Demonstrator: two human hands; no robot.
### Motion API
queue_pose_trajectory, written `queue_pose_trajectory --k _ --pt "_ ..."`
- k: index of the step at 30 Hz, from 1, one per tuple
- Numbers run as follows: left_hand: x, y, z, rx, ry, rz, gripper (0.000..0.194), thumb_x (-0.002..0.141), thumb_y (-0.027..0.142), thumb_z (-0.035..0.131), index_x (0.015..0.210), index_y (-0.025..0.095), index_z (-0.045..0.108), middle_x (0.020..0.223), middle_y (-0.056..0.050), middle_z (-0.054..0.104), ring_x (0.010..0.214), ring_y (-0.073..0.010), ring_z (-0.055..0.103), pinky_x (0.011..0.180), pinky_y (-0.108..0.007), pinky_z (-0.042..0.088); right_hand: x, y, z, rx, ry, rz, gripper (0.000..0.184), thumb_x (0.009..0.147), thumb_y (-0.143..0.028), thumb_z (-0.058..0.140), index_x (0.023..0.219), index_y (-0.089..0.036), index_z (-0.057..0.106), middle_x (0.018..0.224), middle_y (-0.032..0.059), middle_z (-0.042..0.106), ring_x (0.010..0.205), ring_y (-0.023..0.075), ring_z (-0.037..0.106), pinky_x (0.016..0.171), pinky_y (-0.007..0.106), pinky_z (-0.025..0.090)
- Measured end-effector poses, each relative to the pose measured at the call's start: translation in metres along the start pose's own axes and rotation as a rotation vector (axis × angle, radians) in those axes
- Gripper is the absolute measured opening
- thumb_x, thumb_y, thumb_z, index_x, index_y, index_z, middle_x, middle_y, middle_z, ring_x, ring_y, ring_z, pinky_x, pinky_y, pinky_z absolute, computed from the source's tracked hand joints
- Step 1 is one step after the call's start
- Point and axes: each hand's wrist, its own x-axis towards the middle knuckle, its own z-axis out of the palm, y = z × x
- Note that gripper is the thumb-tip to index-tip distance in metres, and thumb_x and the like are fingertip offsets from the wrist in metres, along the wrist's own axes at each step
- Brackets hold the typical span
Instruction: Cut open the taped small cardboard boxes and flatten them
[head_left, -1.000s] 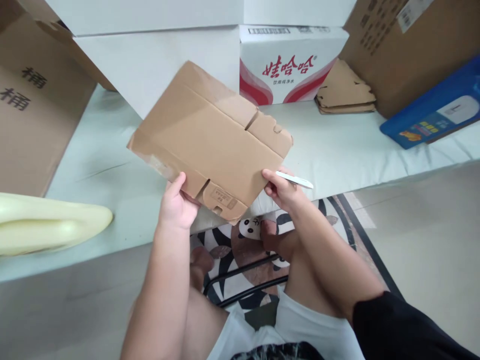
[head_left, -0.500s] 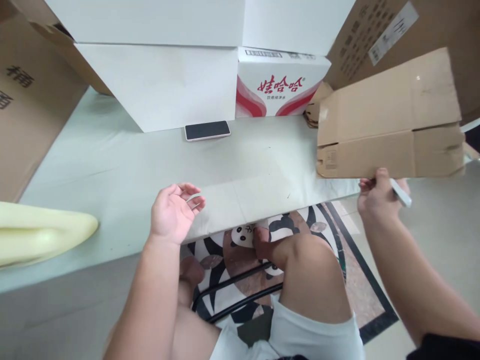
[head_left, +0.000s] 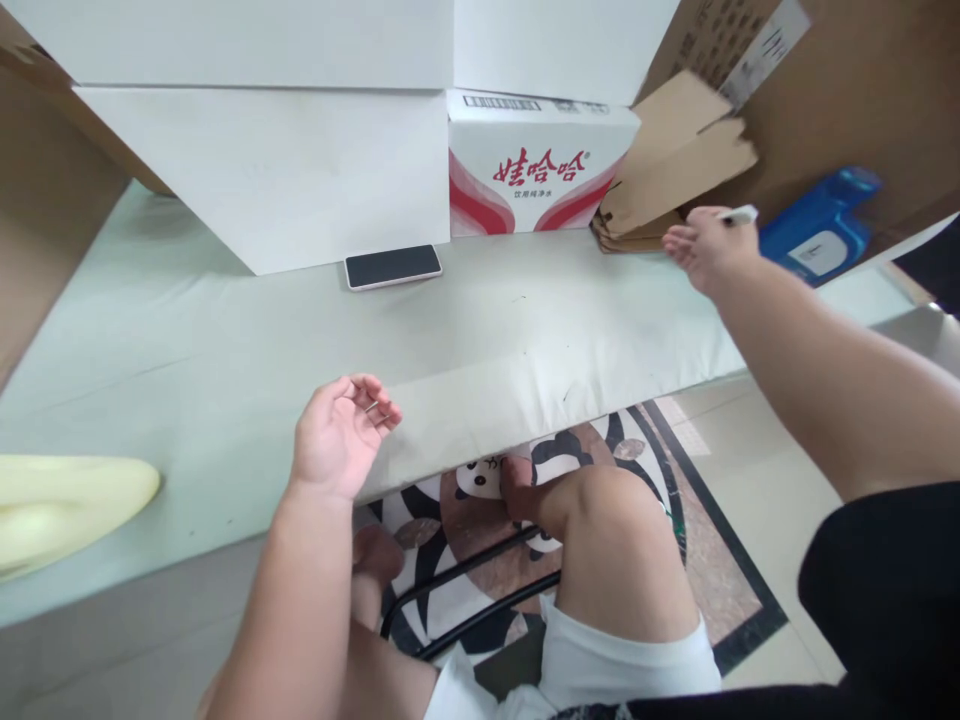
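My left hand [head_left: 341,430] hovers palm up over the table's front edge. Its fingers are loosely curled and apart, with nothing in them. At the back right, my right hand [head_left: 712,245] keeps a small white tool [head_left: 741,215] against its thumb side; its kind cannot be made out. The fingers of that hand stretch toward the flattened cardboard boxes [head_left: 667,180], which lie stacked between the printed white carton and a big brown one. Whether the fingertips touch the lowest pieces is unclear.
A white carton with red print [head_left: 540,165] and a phone [head_left: 394,267] are on the pale table cover [head_left: 480,330]. Beyond my right hand stands a blue bottle [head_left: 821,235]. A pale yellow object [head_left: 75,510] lies at left. Large brown cartons [head_left: 847,100] border the right side.
The flattened cardboard box has left my right hand and now lies on the stack at the back right. My right hand moved up and away from me; the left barely moved.
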Motion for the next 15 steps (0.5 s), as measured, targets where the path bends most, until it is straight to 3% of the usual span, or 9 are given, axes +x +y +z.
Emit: queue_pose_trajectory --k 4,9,12,15 --pt "-0.009 0.005 -0.002 -0.005 0.007 0.026 0.02 0.074 0.037 0.063 0.071 0.017 0.064 0.068 -0.002 0.059 0.059 -0.0134 0.058 0.062 -0.026 0.055 -0.051 -0.004 0.022 -0.04 0.005 0.18 0.011 0.094 -0.013 0.048 0.088 -0.022 0.049 0.071 -0.0005 0.064 0.058 0.0091 0.066 0.063 0.027 0.055" --pt "-0.022 0.013 -0.011 -0.028 -0.041 0.076 0.02 0.073 0.037 0.064 0.071 0.017 0.063 0.069 -0.001 0.058 0.059 -0.0129 0.058 0.061 -0.025 0.054 -0.105 -0.047 0.038 -0.201 -0.195 0.149 0.01 0.086 -0.012 0.06 0.092 -0.018 0.064 0.07 0.0021 0.07 0.058 0.0145 0.066 0.06 0.029 0.05" --pt "-0.027 0.017 -0.018 -0.049 -0.058 0.093 0.019 0.073 0.036 0.066 0.071 0.018 0.062 0.068 0.0 0.058 0.057 -0.0125 0.058 0.059 -0.024 0.053 -0.132 -0.086 0.061 -0.412 -0.414 -0.076 0.019 0.078 -0.012 0.072 0.094 -0.02 0.068 0.07 0.0008 0.073 0.063 0.0172 0.067 0.066 0.03 0.049" --pt "-0.034 0.02 -0.023 -0.078 -0.044 0.065 0.019 0.073 0.035 0.069 0.072 0.018 0.06 0.07 0.001 0.059 0.058 -0.0119 0.059 0.06 -0.025 0.053 -0.164 -0.124 0.108 -0.682 -0.635 -0.387 0.032 0.077 -0.012 0.071 0.106 -0.024 0.067 0.082 0.0005 0.078 0.075 0.0203 0.071 0.074 0.033 0.05"
